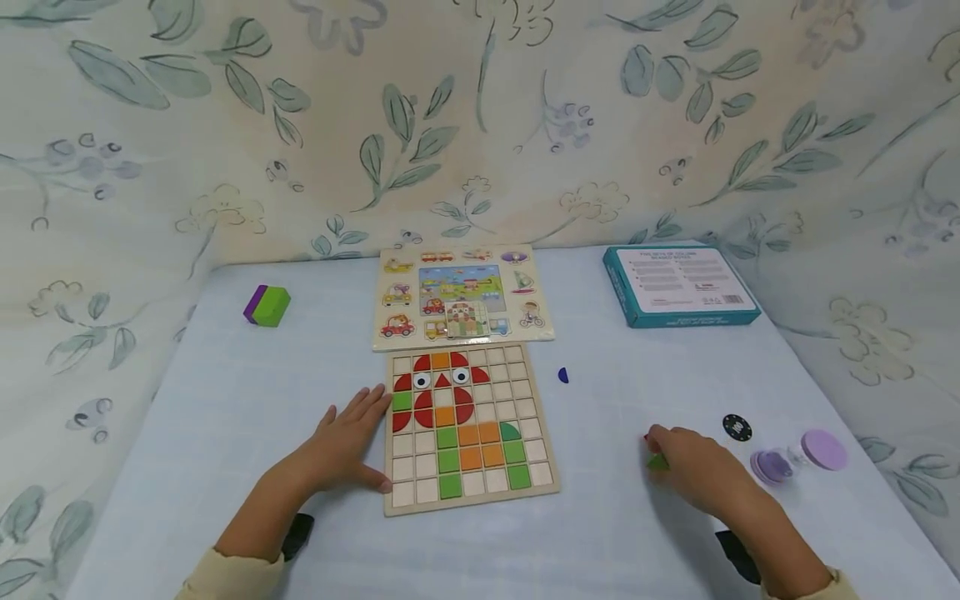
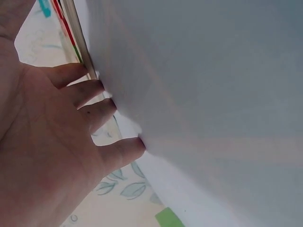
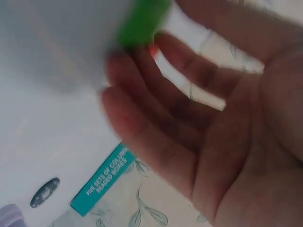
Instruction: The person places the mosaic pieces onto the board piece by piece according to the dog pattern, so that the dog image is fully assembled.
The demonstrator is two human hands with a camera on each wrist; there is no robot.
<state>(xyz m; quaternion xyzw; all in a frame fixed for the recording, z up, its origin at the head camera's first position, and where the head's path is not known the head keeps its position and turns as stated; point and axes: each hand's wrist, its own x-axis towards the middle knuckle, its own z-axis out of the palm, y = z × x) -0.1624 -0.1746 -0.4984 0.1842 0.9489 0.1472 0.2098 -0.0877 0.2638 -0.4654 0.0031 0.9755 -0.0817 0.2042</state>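
A square wooden grid board (image 1: 557, 479) lies on the table with red, orange and green tiles set in some of its cells; two tiles look like eyes. My left hand (image 1: 341, 450) rests spread along the board's left edge, fingers straight, and the left wrist view shows its fingertips by the board's side. To the right of the board, low over the table, my right hand (image 1: 693, 471) pinches a green piece (image 3: 144, 23) between thumb and fingers. A bit of red shows by its fingertips; its shape is hidden. A small dark blue piece (image 1: 563, 375) lies between board and right hand.
Behind the board lies a picture board (image 1: 390, 337) with a small pattern card (image 1: 467, 319) on it. A teal box (image 1: 682, 283) stands back right. A black disc (image 1: 737, 427) and purple lidded items (image 1: 823, 450) sit right; green and purple blocks (image 1: 272, 307) back left.
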